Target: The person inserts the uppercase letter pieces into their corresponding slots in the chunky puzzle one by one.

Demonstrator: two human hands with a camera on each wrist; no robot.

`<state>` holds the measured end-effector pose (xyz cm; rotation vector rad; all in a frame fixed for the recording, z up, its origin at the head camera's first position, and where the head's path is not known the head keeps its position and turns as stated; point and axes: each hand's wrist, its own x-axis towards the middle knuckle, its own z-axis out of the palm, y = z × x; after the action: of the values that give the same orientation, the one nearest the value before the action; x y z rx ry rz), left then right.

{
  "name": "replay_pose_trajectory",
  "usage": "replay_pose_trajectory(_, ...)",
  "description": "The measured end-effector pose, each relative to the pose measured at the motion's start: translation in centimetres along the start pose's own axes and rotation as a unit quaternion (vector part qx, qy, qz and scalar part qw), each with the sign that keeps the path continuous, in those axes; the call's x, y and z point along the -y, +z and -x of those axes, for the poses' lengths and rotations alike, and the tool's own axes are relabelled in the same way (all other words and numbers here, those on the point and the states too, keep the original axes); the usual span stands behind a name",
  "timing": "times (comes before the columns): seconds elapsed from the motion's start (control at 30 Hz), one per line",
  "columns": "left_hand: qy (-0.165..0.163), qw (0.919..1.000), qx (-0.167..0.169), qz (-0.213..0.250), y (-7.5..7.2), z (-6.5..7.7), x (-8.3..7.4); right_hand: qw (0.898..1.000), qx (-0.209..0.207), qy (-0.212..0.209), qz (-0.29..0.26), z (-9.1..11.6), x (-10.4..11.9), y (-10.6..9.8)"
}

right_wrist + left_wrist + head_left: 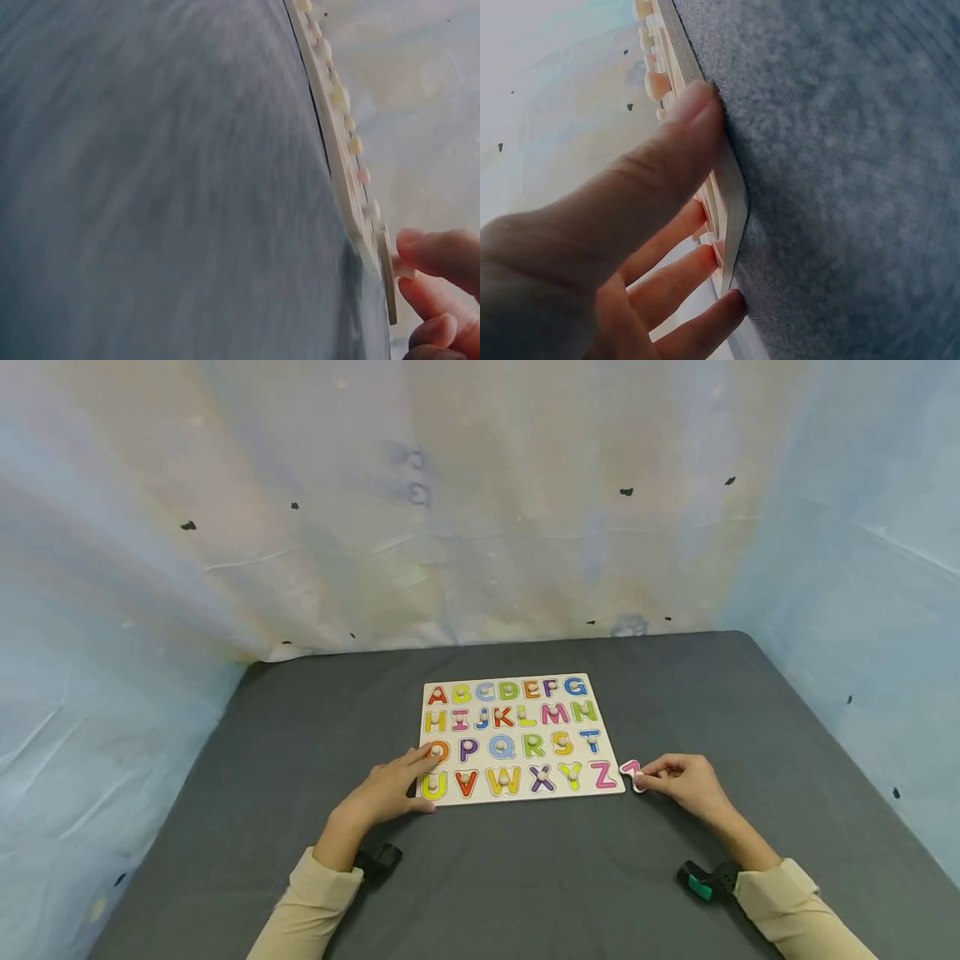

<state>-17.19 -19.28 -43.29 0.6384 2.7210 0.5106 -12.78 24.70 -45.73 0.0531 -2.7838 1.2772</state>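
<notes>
A wooden alphabet puzzle board (480, 703) lies flat on the grey table, its coloured letters in four rows. My left hand (392, 785) rests at its near left corner, fingers reaching over the left edge by the O (442, 758) and thumb along the front edge. In the left wrist view the thumb (652, 161) lies against the board's edge (731, 202). Beside the near right corner, my right hand (686, 783) pinches a pink letter piece (632, 767) by its knob; the fingers hide part of its shape. The pink Z place (602, 775) on the board shows no knob.
Dark grey cloth covers the table (525, 877). Pale patterned sheets (480, 527) hang at the back and both sides. Knobs stand up from the other letters, such as the W (503, 780). A dark strap with a green part (701, 887) sits at the right wrist.
</notes>
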Motion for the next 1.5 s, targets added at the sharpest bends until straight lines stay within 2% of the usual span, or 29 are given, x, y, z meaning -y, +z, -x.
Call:
replay_pose_trajectory(0.27,-0.01,0.9999,-0.004,0.004,-0.2,0.1,0.5,0.998,0.016,0.027,-0.06,-1.6,1.7,2.9)
replay_pose_trajectory(0.5,-0.022,0.9997,0.002,0.009,-1.1,-0.3,1.3,0.997,0.018,0.05,-0.057,-3.0,2.8,4.7)
replay_pose_trajectory(0.63,-0.029,0.9994,0.008,0.018,-1.2,-0.7,1.5,0.997,0.011,0.065,-0.046,-3.5,3.0,4.9)
replay_pose_trajectory(0.9,-0.037,0.9989,0.017,0.021,-1.0,-1.6,1.6,0.997,0.022,0.068,-0.04,-3.7,2.9,4.8)
replay_pose_trajectory(1.13,-0.029,0.9992,0.012,0.026,-1.1,-2.4,1.8,0.997,0.041,0.067,-0.02,-4.3,3.2,4.6)
replay_pose_trajectory(1.43,-0.015,0.9996,0.003,0.022,-0.9,-2.9,1.9,0.998,0.044,0.044,-0.031,-4.5,2.5,4.6)
replay_pose_trajectory(1.5,-0.012,0.9996,-0.001,0.024,-0.7,-2.9,2.0,0.997,0.048,0.052,-0.027,-4.6,2.4,4.6)
